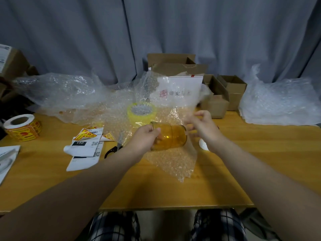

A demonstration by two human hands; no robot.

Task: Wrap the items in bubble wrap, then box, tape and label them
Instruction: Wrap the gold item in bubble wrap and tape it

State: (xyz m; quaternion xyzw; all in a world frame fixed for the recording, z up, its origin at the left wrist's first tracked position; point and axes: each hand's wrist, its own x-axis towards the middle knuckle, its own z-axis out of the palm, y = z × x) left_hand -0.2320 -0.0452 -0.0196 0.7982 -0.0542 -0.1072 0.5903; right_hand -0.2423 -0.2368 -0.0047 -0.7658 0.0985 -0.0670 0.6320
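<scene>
Gripping amber glass jar (173,136) in left hand (146,136), on its side over bubble wrap sheet (175,164) at table (156,192) centre; right hand (203,126) at jar's 3 o'clock, motion-blurred, fingers curled by wrap's raised edge, can't tell if pinching; yellow tape roll (141,113) at jar's 12 o'clock; scissors (114,149) at 9 o'clock; label roll (22,127) far out at 9; cardboard boxes (217,101) at 1 o'clock

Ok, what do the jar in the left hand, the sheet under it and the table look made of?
The clear cylindrical jar: probably glass, smooth, glossy and see-through; hard plastic is possible. The clear bubble wrap sheet: thin plastic film, dimpled with air cells. The orange-brown table: wood or laminate, smooth satin surface.
</scene>
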